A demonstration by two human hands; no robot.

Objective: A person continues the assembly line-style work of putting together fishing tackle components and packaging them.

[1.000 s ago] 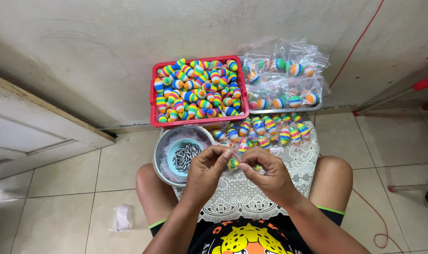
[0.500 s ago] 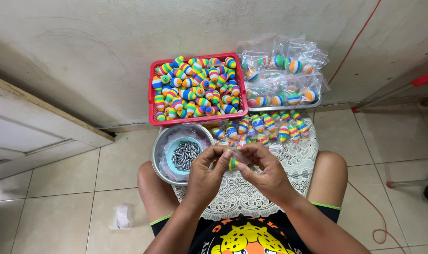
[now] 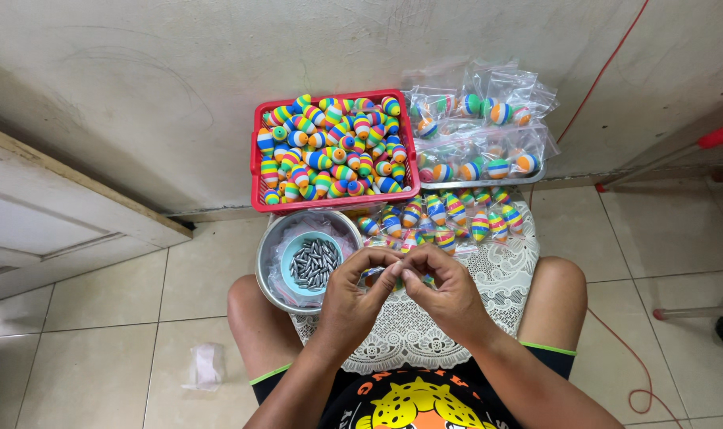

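Nearest me, my left hand and right hand meet over the lace cloth on my lap, fingertips pinched together on a small striped float. It sits between the thumbs and forefingers of both hands, mostly hidden, so I can't tell which hand bears the grip.

Just left of my left hand a steel bowl holds a blue cup of grey lead weights. Beyond my fingers, bagged floats in clear packets lie on the cloth's far edge.

Farther out, a red basket of loose floats stands against the wall, with a tray of more clear packets to its right. Bare tile lies open on both sides, with a crumpled wrapper at left and a red cord at right.
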